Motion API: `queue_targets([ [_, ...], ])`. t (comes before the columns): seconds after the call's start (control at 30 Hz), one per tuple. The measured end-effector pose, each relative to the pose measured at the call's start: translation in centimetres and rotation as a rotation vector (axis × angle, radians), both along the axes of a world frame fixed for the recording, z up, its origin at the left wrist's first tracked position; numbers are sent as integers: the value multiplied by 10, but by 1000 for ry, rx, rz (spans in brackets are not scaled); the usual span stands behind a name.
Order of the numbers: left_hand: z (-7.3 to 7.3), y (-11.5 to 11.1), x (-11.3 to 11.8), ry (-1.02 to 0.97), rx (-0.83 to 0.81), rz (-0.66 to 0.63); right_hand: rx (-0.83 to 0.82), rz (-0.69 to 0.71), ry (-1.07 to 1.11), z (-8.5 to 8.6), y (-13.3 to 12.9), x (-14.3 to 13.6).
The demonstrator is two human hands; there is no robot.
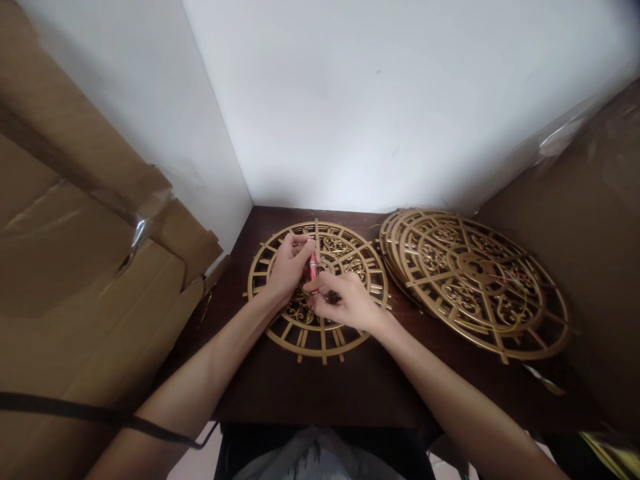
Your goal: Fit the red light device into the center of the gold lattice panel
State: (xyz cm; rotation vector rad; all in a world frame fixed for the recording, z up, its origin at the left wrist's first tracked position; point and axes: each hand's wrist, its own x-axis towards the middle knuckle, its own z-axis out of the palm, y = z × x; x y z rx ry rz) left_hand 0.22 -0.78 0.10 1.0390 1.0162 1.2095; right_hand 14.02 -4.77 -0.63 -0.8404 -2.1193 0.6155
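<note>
The gold openwork disc (323, 340) lies flat on the dark table (320, 393), to the right of the cardboard (75, 267). Over it, your left hand (289, 267) pinches the upper end of a small red piece (313, 267), and your right hand (350, 300) pinches near its lower end. The work looks to be underway, with that piece in your fingers; how much is done or left, you can't tell here. Farther right sit more gold discs (469, 262), overlapping in a pile, whether finished or waiting unclear.
</note>
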Motion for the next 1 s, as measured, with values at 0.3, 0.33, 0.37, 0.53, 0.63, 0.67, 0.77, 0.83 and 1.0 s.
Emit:
queue_targets([
  [0.3,-1,4,-3,-109,-37,53,-64,9,57,4,0,1],
  [0.33,-1,5,-3,-125,-44,60,-72,-7,85,4,0,0],
  [0.37,-1,5,-3,-139,-52,66,-76,-27,112,3,0,0],
  [0.53,2,6,-4,-176,-100,99,6,-102,130,0,2,-1],
  [0.63,2,6,-4,-183,-108,105,49,-91,72,1,2,-1],
  [0.67,2,6,-4,-184,-109,105,59,-78,54,1,2,-1],
  [0.77,1,6,-4,-187,-102,98,87,-43,-1,3,2,0],
  [0.83,1,6,-4,-186,-96,87,100,-29,-29,3,2,0],
  [1.0,0,7,-4,-184,-92,83,119,-15,-40,1,2,0],
])
